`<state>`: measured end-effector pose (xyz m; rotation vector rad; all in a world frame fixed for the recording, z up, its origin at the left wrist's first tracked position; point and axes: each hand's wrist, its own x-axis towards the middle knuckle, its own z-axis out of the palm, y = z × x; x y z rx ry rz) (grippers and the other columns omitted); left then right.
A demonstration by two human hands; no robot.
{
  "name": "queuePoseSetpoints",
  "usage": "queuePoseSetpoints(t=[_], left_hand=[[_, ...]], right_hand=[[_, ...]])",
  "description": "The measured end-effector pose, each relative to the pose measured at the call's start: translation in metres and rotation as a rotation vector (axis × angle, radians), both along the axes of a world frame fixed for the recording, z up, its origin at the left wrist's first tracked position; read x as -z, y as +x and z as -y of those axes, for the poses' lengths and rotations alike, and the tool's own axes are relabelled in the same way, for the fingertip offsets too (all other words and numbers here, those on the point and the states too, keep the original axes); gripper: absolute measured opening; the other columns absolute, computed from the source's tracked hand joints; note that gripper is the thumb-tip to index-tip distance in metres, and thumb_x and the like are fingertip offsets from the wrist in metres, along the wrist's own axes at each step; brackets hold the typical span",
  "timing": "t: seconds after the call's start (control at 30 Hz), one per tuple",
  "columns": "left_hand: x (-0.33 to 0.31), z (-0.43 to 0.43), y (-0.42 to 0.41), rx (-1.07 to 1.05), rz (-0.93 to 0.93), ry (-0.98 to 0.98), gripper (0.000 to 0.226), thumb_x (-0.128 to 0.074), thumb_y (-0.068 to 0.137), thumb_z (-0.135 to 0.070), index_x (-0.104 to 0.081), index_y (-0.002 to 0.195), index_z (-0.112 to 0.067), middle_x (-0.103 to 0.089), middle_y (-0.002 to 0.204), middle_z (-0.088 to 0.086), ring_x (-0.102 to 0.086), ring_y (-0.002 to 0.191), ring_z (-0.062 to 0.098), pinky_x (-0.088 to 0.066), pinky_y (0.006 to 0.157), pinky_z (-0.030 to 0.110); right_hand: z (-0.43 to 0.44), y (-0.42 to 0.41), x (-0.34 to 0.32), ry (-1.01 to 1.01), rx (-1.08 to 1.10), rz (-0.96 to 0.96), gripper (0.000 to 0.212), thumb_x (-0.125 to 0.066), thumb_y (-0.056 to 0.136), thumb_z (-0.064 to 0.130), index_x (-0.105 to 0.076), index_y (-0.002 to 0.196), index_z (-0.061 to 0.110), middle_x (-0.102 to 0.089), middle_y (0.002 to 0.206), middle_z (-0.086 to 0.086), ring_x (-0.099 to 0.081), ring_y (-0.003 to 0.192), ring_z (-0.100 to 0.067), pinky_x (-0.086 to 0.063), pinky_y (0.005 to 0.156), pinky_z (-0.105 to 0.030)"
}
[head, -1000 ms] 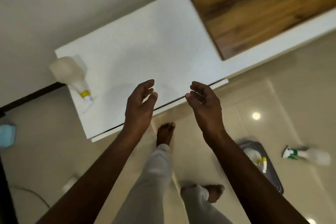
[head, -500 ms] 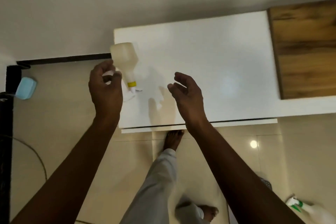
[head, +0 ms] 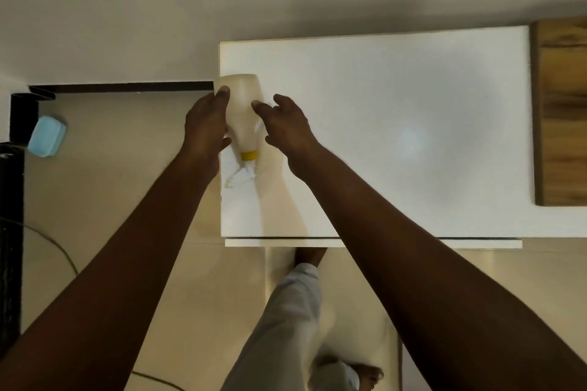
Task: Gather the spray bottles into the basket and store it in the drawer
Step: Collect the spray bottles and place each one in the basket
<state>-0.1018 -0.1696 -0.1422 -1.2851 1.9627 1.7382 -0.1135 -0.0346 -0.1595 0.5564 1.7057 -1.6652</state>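
- The spray bottle (head: 242, 114) is lying on the white cabinet top (head: 397, 136) at its 9 o'clock edge, yellow collar and trigger pointing to 6 o'clock.
- The left hand (head: 205, 128) is curling its fingers against the body's 9 o'clock side — the right hand (head: 284, 127), fingers spread, is flanking it at 3 o'clock.
- A full clamp is not evident; closing around the wide body, not the trigger, should be steadying the lift.

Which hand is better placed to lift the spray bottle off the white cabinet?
Probably left. The left hand already touches the spray bottle, thumb on its base edge. The right hand is open beside it, its fingers barely reaching its side.
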Motion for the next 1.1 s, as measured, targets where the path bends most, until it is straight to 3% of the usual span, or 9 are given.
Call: queuePoseSetpoints(t=[0.1, 0.27, 0.43, 0.53, 0.77, 0.93, 1.03, 1.1], left_hand=[[0.002, -0.006, -0.003, -0.028, -0.026, 0.065, 0.037, -0.063, 0.1, -0.046, -0.06, 0.132, -0.027, -0.07, 0.127, 0.002, -0.072, 0.113, 0.027, -0.061, 0.098, 0.047], [-0.01, -0.032, -0.003, 0.053, -0.128, 0.009, 0.017, -0.062, 0.102, -0.038, -0.065, 0.118, -0.032, -0.07, 0.126, 0.002, -0.071, 0.115, 0.025, -0.06, 0.099, 0.051], [-0.031, -0.084, 0.003, 0.283, -0.238, -0.051, 0.043, -0.06, 0.1, -0.039, -0.063, 0.138, -0.021, -0.067, 0.138, 0.001, -0.068, 0.122, 0.023, -0.058, 0.103, 0.049], [-0.049, -0.132, 0.009, 0.427, -0.296, -0.091, 0.056, -0.06, 0.094, -0.047, -0.059, 0.145, -0.024, -0.065, 0.142, -0.003, -0.065, 0.128, 0.02, -0.054, 0.108, 0.048], [-0.078, -0.266, 0.055, 0.716, -0.525, -0.07, 0.041, -0.05, 0.104, -0.041, -0.064, 0.138, -0.024, -0.068, 0.135, -0.013, -0.063, 0.122, 0.0, -0.054, 0.105, 0.032], [-0.089, -0.35, 0.12, 0.91, -0.611, 0.035, 0.027, -0.051, 0.106, -0.031, -0.065, 0.127, -0.022, -0.069, 0.123, -0.015, -0.064, 0.109, -0.007, -0.049, 0.085, 0.012], [-0.089, -0.389, 0.166, 1.031, -0.625, 0.109, 0.02, -0.052, 0.106, -0.028, -0.063, 0.12, -0.02, -0.068, 0.116, -0.013, -0.064, 0.102, -0.007, -0.048, 0.083, 0.011], [-0.083, -0.411, 0.199, 1.127, -0.611, 0.152, 0.022, -0.054, 0.105, -0.03, -0.064, 0.119, -0.016, -0.069, 0.116, -0.009, -0.066, 0.106, 0.0, -0.052, 0.088, 0.018]], right_hand=[[0.002, -0.001, 0.005, -0.094, 0.013, 0.076, 0.063, -0.059, 0.105, 0.043, -0.042, 0.157, 0.013, -0.053, 0.156, -0.01, -0.057, 0.134, -0.03, -0.052, 0.111, -0.049], [-0.023, 0.009, 0.001, -0.21, 0.179, 0.077, 0.048, -0.054, 0.107, 0.045, -0.057, 0.142, 0.012, -0.065, 0.136, -0.007, -0.066, 0.122, -0.029, -0.056, 0.107, -0.048], [-0.078, 0.033, -0.022, -0.3, 0.383, 0.035, 0.047, -0.052, 0.108, 0.043, -0.057, 0.141, 0.011, -0.066, 0.138, -0.01, -0.066, 0.125, -0.029, -0.053, 0.111, -0.051], [-0.12, 0.054, -0.041, -0.395, 0.556, 0.015, 0.046, -0.051, 0.109, 0.044, -0.056, 0.145, 0.015, -0.064, 0.143, -0.011, -0.065, 0.129, -0.031, -0.053, 0.112, -0.05], [-0.239, 0.128, -0.074, -0.566, 0.964, -0.04, 0.055, -0.055, 0.106, 0.05, -0.056, 0.147, 0.013, -0.069, 0.12, -0.01, -0.071, 0.108, -0.031, -0.055, 0.108, -0.054], [-0.313, 0.212, -0.09, -0.629, 1.137, -0.103, 0.056, -0.059, 0.103, 0.054, -0.06, 0.142, 0.015, -0.066, 0.126, -0.014, -0.068, 0.123, -0.049, -0.055, 0.099, -0.068], [-0.346, 0.27, -0.093, -0.642, 1.215, -0.105, 0.065, -0.06, 0.098, 0.062, -0.061, 0.14, 0.013, -0.062, 0.138, -0.022, -0.064, 0.124, -0.053, -0.057, 0.094, -0.068], [-0.365, 0.314, -0.089, -0.641, 1.284, -0.108, 0.068, -0.06, 0.097, 0.064, -0.06, 0.141, 0.012, -0.062, 0.143, -0.025, -0.067, 0.123, -0.049, -0.058, 0.095, -0.064]])
